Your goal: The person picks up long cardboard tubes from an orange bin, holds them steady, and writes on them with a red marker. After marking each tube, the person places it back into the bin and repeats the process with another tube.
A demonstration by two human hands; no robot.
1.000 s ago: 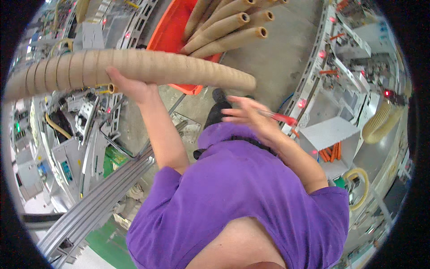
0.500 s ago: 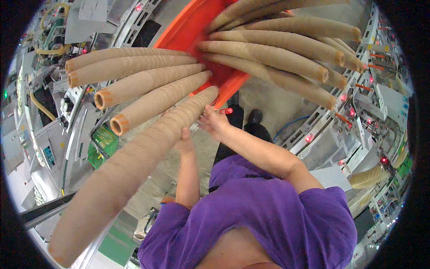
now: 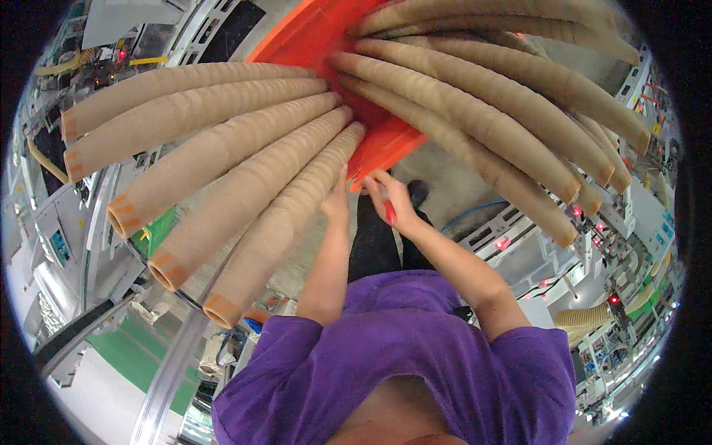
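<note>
My right hand (image 3: pixel 391 199) is closed around a small red pen-like stick (image 3: pixel 389 212), its fingertips at the near corner of a red-orange bin (image 3: pixel 397 144). Beside it, my left hand (image 3: pixel 337 199) is at that same corner, next to the lower end of the nearest brown cardboard tube (image 3: pixel 285 230). One left finger points up; the others are largely hidden. Several long tubes (image 3: pixel 230 196) fan out of the bin to the left, with orange-marked open ends. Another fan of tubes (image 3: pixel 475 119) leans out to the right.
Machine frames with red lights (image 3: pixel 502 243) line the right side. On the left are metal rails (image 3: pixel 167 382), a green panel (image 3: pixel 137 352) and more machinery. A ribbed beige hose (image 3: pixel 582 319) is at the lower right, and a blue cable (image 3: pixel 475 211) runs along the floor.
The nearest left tube has moved in toward the bin and lines up with its neighbours. My hands have left its side and come to the bin's corner. The view has shifted slightly.
</note>
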